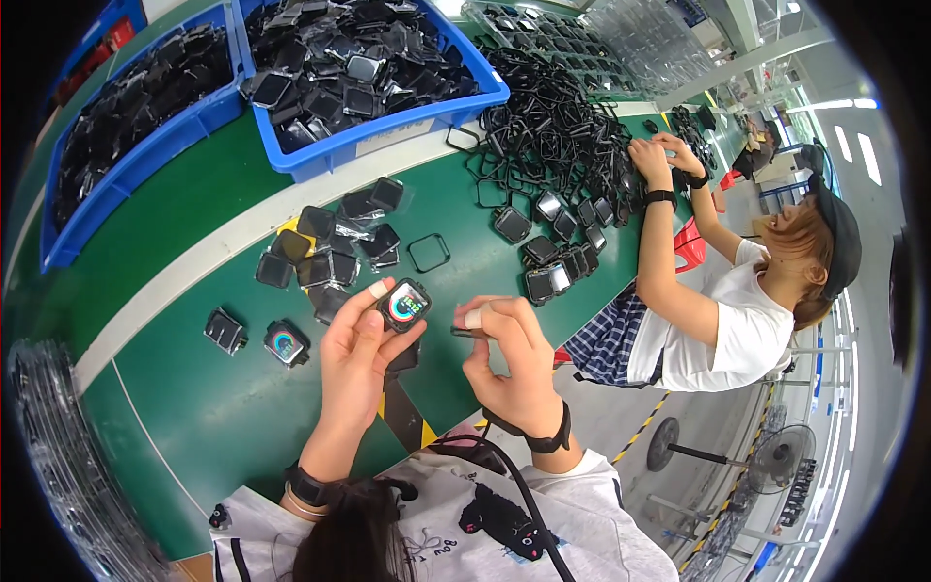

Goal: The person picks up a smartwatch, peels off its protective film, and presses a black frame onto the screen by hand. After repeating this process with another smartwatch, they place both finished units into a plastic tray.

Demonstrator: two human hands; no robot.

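The left hand (354, 351) supports a lit watch (405, 306) above the middle of the green surface (184, 407). Its fingers pinch the watch case at the edges, with the colored dial facing up. The right hand (514, 354) is positioned just right of the watch. Its fingers are bent and grip a thin dark piece (469, 332), seen edge-on, at the fingertips; whether the thumb tip bears on it cannot be told. The two hands are apart. Each wrist carries a black band.

A second lit watch (287, 343) lies face up on the surface, left of the left hand. A dark watch (225, 332) lies farther left. On the far side of the left hand is a cluster of dark watches (320, 225), some in clear wrap. A single black frame (429, 252) lies to the right of this cluster.

At the far side stand a left blue bin (155, 177) and a right blue bin (330, 158), both filled with dark watch parts. A heap of black frames (553, 116) lies right of the bins. A co-worker (747, 325) in a white shirt and dark cap (846, 233) stands at the right, both hands at the heap's edge.
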